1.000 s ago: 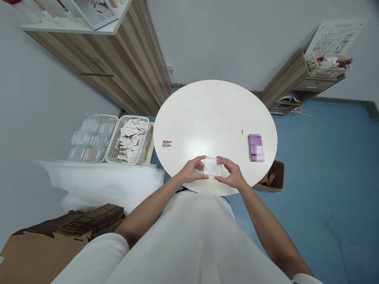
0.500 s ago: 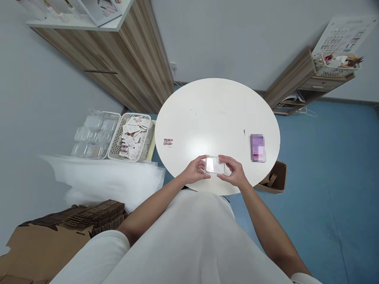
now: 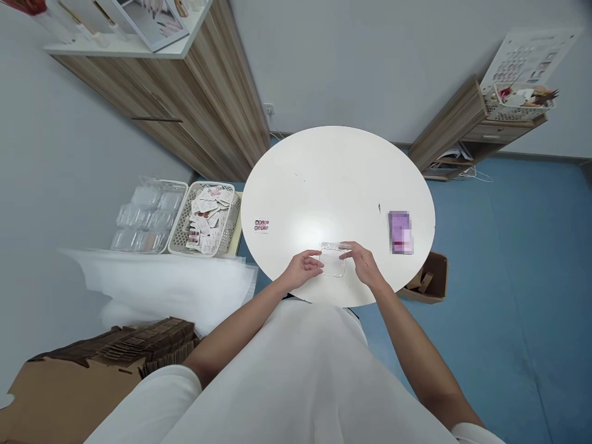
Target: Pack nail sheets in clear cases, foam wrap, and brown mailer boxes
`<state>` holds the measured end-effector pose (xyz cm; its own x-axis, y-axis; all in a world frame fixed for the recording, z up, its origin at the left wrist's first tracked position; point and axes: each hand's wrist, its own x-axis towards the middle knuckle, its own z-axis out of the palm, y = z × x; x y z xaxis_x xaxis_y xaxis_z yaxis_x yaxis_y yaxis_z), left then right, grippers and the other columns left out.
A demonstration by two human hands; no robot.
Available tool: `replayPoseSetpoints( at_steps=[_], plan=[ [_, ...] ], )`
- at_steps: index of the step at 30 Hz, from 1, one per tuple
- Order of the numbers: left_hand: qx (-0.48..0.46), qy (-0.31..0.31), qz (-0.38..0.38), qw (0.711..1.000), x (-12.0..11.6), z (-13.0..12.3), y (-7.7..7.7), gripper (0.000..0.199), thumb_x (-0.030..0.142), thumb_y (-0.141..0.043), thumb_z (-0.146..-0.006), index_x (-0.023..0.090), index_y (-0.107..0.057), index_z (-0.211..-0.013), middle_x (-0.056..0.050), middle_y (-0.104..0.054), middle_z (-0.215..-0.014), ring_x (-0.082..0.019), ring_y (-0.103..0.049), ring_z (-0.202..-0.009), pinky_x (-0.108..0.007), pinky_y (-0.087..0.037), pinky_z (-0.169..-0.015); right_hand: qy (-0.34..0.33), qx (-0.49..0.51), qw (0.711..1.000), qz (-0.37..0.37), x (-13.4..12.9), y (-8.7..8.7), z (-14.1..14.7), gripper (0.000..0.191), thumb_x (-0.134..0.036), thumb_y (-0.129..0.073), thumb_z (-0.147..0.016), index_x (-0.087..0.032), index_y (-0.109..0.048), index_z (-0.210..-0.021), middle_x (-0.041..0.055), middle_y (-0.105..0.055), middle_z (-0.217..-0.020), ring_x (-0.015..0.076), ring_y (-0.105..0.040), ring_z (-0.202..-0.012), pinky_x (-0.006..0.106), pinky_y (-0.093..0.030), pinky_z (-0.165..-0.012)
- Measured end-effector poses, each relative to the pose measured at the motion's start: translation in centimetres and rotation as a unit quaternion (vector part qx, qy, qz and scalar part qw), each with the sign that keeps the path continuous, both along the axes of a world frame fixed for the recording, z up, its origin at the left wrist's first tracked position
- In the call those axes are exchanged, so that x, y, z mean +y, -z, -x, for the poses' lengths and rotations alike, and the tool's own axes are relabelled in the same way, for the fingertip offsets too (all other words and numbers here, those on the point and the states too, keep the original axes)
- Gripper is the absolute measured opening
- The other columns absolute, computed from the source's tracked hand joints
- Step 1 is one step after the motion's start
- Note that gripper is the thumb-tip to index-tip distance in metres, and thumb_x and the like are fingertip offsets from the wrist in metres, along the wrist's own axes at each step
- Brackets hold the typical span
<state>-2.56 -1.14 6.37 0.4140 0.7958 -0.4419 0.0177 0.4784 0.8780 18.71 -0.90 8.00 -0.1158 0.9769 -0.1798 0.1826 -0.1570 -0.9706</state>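
A clear plastic case (image 3: 332, 264) lies at the near edge of the round white table (image 3: 337, 179), its lid raised along the far side. My left hand (image 3: 303, 269) grips the left side of the case between thumb and fingers. At the upper right, my right hand (image 3: 363, 261) holds the raised lid by its edge. A small card with rows of reddish nail-like pieces (image 3: 261, 226) rests at the table's left. Toward the right edge lies a purple, pixelated item (image 3: 400, 232).
Left of the table stand a basket of printed cards (image 3: 210, 216) and a basket of clear cases (image 3: 150, 213). White sheets (image 3: 176, 283) and folded cardboard (image 3: 83, 382) lie nearer. An open brown box (image 3: 428, 280) sits on the floor at right.
The clear case has gone from closed to opened, its lid now lifted at the far side. My right hand has shifted with the lid, and the view has tilted slightly.
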Motion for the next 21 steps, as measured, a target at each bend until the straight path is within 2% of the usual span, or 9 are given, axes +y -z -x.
replayPoseSetpoints(
  at_steps=[2, 5, 8, 11, 16, 18, 21],
  plan=[
    [0.01, 0.008, -0.004, 1.0, -0.3, -0.1, 0.3, 0.049, 0.028, -0.071, -0.064, 0.016, -0.053, -0.107, -0.006, -0.064, -0.086, -0.012, -0.061, -0.072, -0.03, -0.047, -0.074, 0.034, 0.0, 0.999, 0.016, 0.1, 0.2, 0.5, 0.046, -0.057, -0.035, -0.081, -0.022, -0.062, -0.095, 0.0049, -0.062, -0.097, 0.0165, -0.059, -0.074, 0.038, -0.045, -0.079],
    [0.017, 0.012, -0.002, 1.0, -0.7, -0.3, 0.7, 0.046, 0.028, -0.071, -0.063, 0.015, -0.054, -0.104, -0.006, -0.063, -0.086, -0.011, -0.061, -0.07, -0.03, -0.047, -0.073, 0.075, 0.031, 0.995, 0.064, 0.3, 0.8, 1.3, 0.047, -0.059, -0.039, -0.078, -0.019, -0.061, -0.092, 0.0055, -0.061, -0.093, 0.0153, -0.058, -0.074, 0.035, -0.048, -0.074],
    [0.023, 0.007, 0.002, 1.0, -1.1, -0.2, 1.1, 0.043, 0.028, -0.071, -0.064, 0.015, -0.055, -0.102, -0.007, -0.063, -0.087, -0.011, -0.06, -0.071, -0.03, -0.047, -0.074, 0.097, 0.077, 0.982, 0.145, 0.3, 1.6, 1.7, 0.048, -0.059, -0.041, -0.076, -0.019, -0.062, -0.092, 0.0049, -0.06, -0.087, 0.0137, -0.056, -0.07, 0.033, -0.049, -0.07],
    [0.033, -0.008, 0.007, 0.999, -1.3, 0.0, 1.6, 0.042, 0.027, -0.07, -0.064, 0.015, -0.056, -0.101, -0.007, -0.063, -0.088, -0.012, -0.061, -0.072, -0.03, -0.047, -0.076, 0.103, 0.09, 0.971, 0.195, 0.2, 2.3, 1.8, 0.047, -0.058, -0.042, -0.077, -0.021, -0.061, -0.099, 0.0051, -0.06, -0.09, 0.0127, -0.057, -0.068, 0.032, -0.049, -0.072],
    [0.047, -0.042, 0.019, 0.998, -1.0, 0.2, 3.0, 0.041, 0.022, -0.07, -0.064, 0.015, -0.056, -0.102, -0.007, -0.063, -0.089, -0.013, -0.061, -0.077, -0.032, -0.046, -0.078, 0.118, 0.058, 0.972, 0.197, -1.4, 3.1, 1.7, 0.05, -0.054, -0.044, -0.077, -0.025, -0.052, -0.116, 0.0062, -0.057, -0.108, 0.0164, -0.058, -0.084, 0.032, -0.048, -0.075],
    [0.048, -0.047, 0.029, 0.997, -0.7, 0.1, 3.6, 0.041, 0.02, -0.071, -0.063, 0.015, -0.056, -0.102, -0.008, -0.064, -0.087, -0.014, -0.061, -0.078, -0.032, -0.046, -0.078, 0.123, 0.043, 0.971, 0.2, -2.5, 3.5, 1.7, 0.051, -0.052, -0.047, -0.076, -0.025, -0.049, -0.119, 0.0067, -0.056, -0.112, 0.018, -0.056, -0.091, 0.033, -0.047, -0.077],
    [0.055, -0.049, 0.05, 0.996, -0.3, -0.2, 4.5, 0.044, 0.018, -0.071, -0.063, 0.015, -0.054, -0.103, -0.008, -0.064, -0.086, -0.015, -0.061, -0.078, -0.032, -0.045, -0.077, 0.114, 0.041, 0.973, 0.196, -4.0, 4.0, 1.9, 0.051, -0.05, -0.05, -0.074, -0.024, -0.05, -0.119, 0.0069, -0.056, -0.112, 0.0191, -0.055, -0.092, 0.035, -0.047, -0.077]
  ],
)
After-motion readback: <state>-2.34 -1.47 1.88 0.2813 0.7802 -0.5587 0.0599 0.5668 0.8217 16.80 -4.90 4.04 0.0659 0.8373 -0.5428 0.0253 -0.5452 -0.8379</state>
